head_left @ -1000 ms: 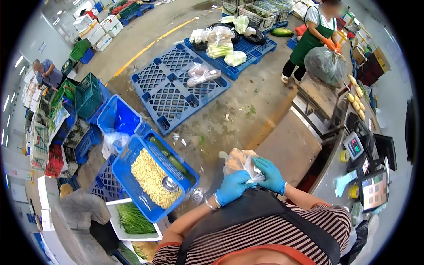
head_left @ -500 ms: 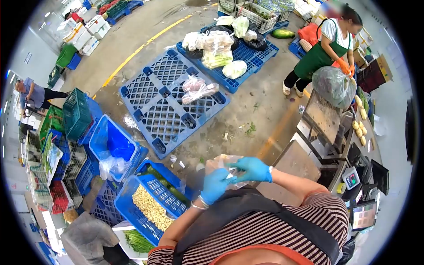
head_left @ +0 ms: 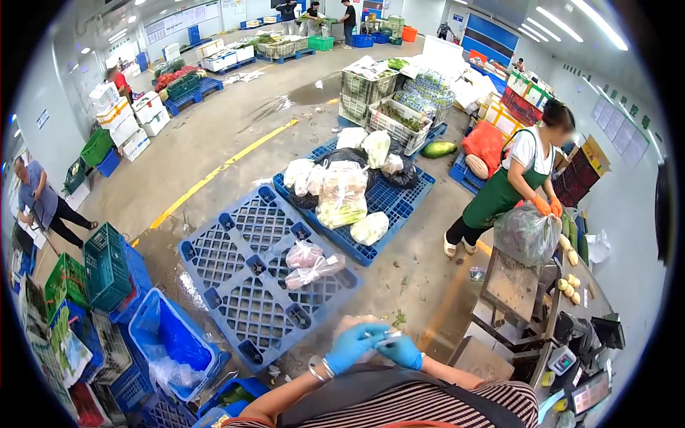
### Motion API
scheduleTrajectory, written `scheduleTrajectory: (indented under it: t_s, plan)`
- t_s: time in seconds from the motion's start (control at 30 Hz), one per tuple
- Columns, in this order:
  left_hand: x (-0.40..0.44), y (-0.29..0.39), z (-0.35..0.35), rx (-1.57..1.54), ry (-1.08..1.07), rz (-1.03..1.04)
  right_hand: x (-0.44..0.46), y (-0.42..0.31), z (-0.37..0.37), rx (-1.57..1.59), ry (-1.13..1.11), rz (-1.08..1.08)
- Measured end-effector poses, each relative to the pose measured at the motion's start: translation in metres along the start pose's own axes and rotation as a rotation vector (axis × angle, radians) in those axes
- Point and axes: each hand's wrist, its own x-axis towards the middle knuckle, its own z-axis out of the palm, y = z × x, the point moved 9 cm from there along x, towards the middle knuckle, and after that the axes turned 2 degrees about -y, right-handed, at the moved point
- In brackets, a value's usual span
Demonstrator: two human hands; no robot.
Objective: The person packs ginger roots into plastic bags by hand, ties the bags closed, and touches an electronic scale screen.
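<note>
My left hand (head_left: 357, 347), in a blue glove, is closed on the gathered top of a clear plastic bag (head_left: 349, 324) in front of my chest. Close beside it, my right hand (head_left: 401, 351), also gloved in blue, pinches the same bag's whitish end. Most of the bag lies hidden behind my hands, and its contents are blurred. Beyond them, two tied bags of pinkish goods (head_left: 314, 272) rest on a blue pallet (head_left: 235, 299).
A second pallet (head_left: 399, 214) bears bagged vegetables. At right, a person in a green apron (head_left: 492, 192) grips a large bag (head_left: 526, 235) on a bench. Blue bins (head_left: 168, 335) and crates stand left; a scale (head_left: 561, 360) is at lower right. Another person (head_left: 43, 196) stands far left.
The view has tilted up, showing more of the hall, and the bin of pale pieces has left it. My hands have come closer together at the bag's top. The person at far left has moved.
</note>
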Motion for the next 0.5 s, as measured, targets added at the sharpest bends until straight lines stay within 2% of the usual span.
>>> scheduleTrajectory:
  t_s: [0.03,0.07,0.13,0.17,0.23,0.3,0.33,0.4,0.5]
  plan:
    - [0.017,-0.005,-0.018,-0.169,0.058,-0.012,0.009,0.015,-0.009,0.080,0.026,-0.012]
    - [0.036,-0.009,-0.038,-0.338,0.128,-0.023,0.019,0.044,-0.017,0.280,0.016,0.184]
    - [0.069,-0.005,-0.090,-0.336,0.282,0.040,0.030,0.086,-0.037,0.711,0.132,0.585]
    - [0.089,-0.025,-0.114,-0.345,0.350,0.044,0.041,0.121,-0.055,0.524,0.227,0.625]
    - [0.117,-0.069,-0.153,-0.408,0.473,-0.020,0.076,0.218,-0.083,0.305,0.342,0.570]
    - [0.137,-0.111,-0.183,-0.309,0.579,-0.110,0.139,0.259,-0.115,0.389,0.268,0.506]
    - [0.137,-0.113,-0.194,-0.155,0.615,-0.290,0.178,0.275,-0.131,0.435,0.218,0.469]
    - [0.136,-0.184,-0.205,-0.014,0.714,-0.453,0.268,0.322,-0.150,0.535,0.068,0.442]
    - [0.090,-0.265,-0.173,0.233,0.889,-0.753,0.348,0.427,-0.143,0.550,-0.212,0.594]
